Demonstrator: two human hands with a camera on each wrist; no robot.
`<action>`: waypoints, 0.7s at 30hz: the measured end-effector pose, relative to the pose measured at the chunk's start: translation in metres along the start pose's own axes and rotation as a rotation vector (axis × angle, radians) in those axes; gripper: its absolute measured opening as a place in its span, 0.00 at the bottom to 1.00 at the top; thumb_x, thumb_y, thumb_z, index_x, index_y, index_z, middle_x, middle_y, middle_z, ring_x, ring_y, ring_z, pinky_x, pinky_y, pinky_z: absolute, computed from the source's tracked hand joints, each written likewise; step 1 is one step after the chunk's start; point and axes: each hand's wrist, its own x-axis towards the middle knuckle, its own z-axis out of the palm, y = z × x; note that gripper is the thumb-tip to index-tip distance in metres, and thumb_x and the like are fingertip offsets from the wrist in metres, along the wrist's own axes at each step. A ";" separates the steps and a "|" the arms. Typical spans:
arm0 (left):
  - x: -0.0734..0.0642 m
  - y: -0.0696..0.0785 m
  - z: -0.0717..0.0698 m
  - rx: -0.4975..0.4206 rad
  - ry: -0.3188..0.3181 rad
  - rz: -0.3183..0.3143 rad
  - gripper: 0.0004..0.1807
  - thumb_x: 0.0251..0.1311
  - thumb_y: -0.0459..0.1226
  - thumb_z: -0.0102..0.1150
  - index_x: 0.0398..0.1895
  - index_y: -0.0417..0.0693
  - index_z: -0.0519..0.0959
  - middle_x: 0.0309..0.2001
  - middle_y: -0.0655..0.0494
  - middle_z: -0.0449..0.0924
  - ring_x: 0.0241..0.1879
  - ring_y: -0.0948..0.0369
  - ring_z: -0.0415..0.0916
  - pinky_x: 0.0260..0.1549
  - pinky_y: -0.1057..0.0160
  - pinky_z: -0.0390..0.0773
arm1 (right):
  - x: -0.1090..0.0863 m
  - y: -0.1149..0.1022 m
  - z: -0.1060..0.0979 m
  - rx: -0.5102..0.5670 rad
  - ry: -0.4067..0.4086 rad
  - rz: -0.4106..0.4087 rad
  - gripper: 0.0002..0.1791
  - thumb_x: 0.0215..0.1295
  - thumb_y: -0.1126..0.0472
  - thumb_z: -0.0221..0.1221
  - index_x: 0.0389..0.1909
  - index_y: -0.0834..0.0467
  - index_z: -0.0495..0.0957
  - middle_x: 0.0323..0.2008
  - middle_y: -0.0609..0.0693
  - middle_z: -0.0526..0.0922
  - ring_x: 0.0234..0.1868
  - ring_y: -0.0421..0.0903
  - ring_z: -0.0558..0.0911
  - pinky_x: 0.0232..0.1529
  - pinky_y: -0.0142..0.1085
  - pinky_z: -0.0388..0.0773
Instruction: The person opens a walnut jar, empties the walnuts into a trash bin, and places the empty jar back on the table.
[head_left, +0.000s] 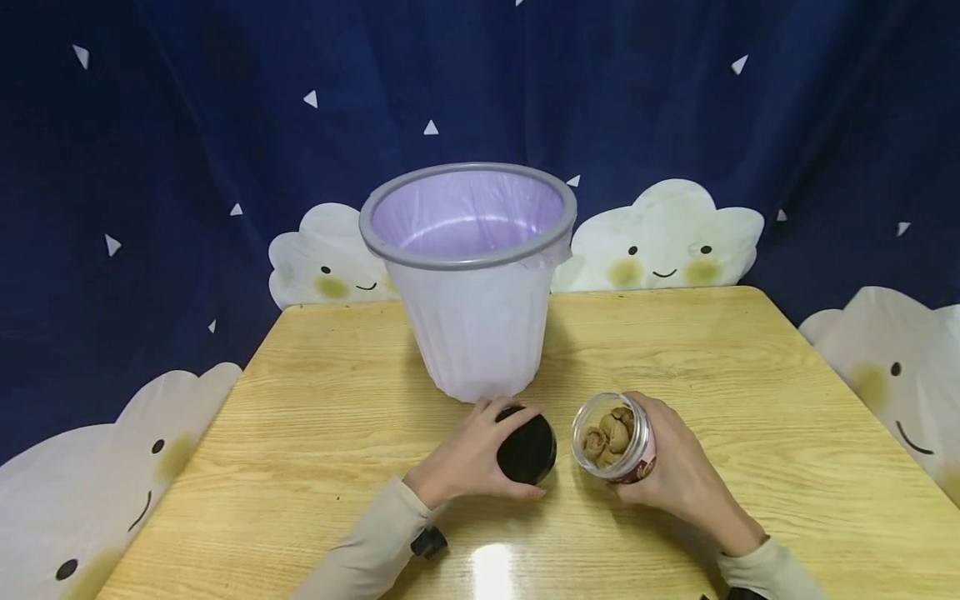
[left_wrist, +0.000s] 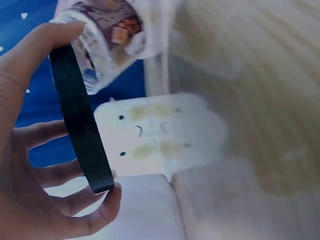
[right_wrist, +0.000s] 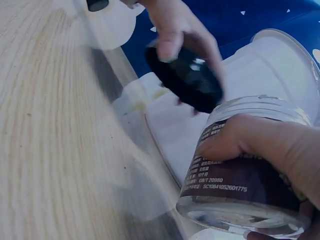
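A round black lid [head_left: 527,446] is gripped at its edge by my left hand [head_left: 480,454], thumb on one side and fingers round the other. Just to its right, my right hand [head_left: 671,458] holds a clear jar [head_left: 645,458] with a dark printed label. The jar's mouth is uncovered and tilts toward the lid, with several brown, lumpy pieces [head_left: 611,437] inside. In the right wrist view the lid [right_wrist: 185,80] overlaps the jar's rim [right_wrist: 265,105]. The left wrist view shows the lid [left_wrist: 82,120] edge-on.
A white bin [head_left: 480,325] with a grey rim and purplish inside stands behind the hands on the wooden table [head_left: 315,400]. A dark blue curtain [head_left: 225,125] with white cloud shapes hangs behind and beside the table.
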 end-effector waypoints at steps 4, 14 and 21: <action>-0.008 -0.006 0.002 0.080 -0.073 -0.025 0.53 0.38 0.65 0.71 0.70 0.58 0.66 0.63 0.49 0.67 0.60 0.49 0.65 0.55 0.51 0.73 | 0.003 0.002 -0.003 -0.001 0.055 -0.007 0.61 0.12 0.60 0.80 0.61 0.67 0.66 0.51 0.62 0.76 0.51 0.56 0.74 0.51 0.55 0.70; -0.014 0.000 0.016 0.154 -0.371 -0.115 0.49 0.52 0.66 0.60 0.74 0.57 0.57 0.68 0.44 0.57 0.65 0.42 0.57 0.60 0.41 0.65 | 0.011 0.000 -0.019 0.026 0.174 0.084 0.60 0.15 0.64 0.80 0.62 0.66 0.66 0.52 0.63 0.75 0.53 0.59 0.74 0.50 0.57 0.69; -0.015 0.003 0.020 0.202 -0.421 -0.106 0.49 0.54 0.68 0.53 0.76 0.60 0.52 0.71 0.45 0.52 0.68 0.45 0.53 0.60 0.38 0.61 | 0.015 0.001 -0.027 0.012 0.222 0.095 0.59 0.15 0.62 0.80 0.62 0.65 0.67 0.52 0.61 0.76 0.51 0.57 0.75 0.50 0.47 0.69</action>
